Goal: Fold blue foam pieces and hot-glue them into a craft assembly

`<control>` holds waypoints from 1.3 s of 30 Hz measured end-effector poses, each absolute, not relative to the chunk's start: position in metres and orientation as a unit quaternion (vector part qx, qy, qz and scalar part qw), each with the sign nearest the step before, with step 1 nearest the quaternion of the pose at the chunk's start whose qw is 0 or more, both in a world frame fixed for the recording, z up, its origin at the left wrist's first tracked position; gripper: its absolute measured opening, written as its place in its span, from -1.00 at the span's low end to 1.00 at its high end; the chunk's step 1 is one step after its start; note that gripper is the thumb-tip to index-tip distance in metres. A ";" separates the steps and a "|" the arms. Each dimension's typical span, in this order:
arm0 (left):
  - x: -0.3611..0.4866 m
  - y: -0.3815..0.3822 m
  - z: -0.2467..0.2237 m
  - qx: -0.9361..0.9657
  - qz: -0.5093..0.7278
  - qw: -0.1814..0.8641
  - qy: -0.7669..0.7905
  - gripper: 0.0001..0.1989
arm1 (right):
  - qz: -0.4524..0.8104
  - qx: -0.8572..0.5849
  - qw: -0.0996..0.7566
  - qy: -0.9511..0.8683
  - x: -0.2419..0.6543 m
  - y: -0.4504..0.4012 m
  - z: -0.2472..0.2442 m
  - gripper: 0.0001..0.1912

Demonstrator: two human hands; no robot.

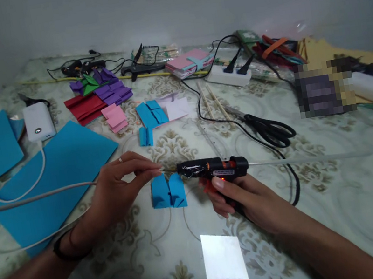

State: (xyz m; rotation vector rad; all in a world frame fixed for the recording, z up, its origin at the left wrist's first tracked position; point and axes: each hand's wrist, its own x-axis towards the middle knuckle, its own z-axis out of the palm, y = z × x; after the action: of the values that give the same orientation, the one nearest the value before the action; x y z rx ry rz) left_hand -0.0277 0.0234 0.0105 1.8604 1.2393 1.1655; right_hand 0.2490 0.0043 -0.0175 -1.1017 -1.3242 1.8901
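Head camera: glue gun (212, 167) above floral tabletop (135, 265), grey wall (159, 9) behind.

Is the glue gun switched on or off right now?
On, as far as the picture shows: a red light glows on the underside of the black glue gun, beside the right hand's thumb.

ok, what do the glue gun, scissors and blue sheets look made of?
Glue gun: likely plastic, dull black, moulded body.
Scissors: black handles, probably plastic, slight sheen; grey blades, likely metal.
Blue sheets: matte paper or thin card, flat with straight edges; can't tell which.
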 end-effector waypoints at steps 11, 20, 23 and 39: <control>-0.028 0.023 0.010 0.751 0.413 0.266 0.443 -0.95 | 0.709 -0.395 0.275 -0.515 0.253 0.001 -0.020 -0.52; -0.026 0.022 0.014 0.724 0.431 0.297 0.450 -0.97 | 0.715 -0.400 0.282 -0.499 0.253 0.000 -0.016 -0.54; -0.027 0.023 0.015 0.687 0.438 0.338 0.472 -0.94 | 0.718 -0.402 0.289 -0.490 0.252 0.001 -0.015 -0.52; -0.030 0.027 0.018 0.618 0.444 0.375 0.529 -0.82 | 0.732 -0.409 0.360 -0.408 0.247 0.007 -0.004 -0.60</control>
State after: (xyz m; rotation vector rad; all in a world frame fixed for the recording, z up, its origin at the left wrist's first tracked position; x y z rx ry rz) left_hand -0.0300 0.0267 0.0184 1.5822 1.3529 1.1376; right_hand 0.2472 0.0066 -0.0044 -1.0543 -1.0510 1.8880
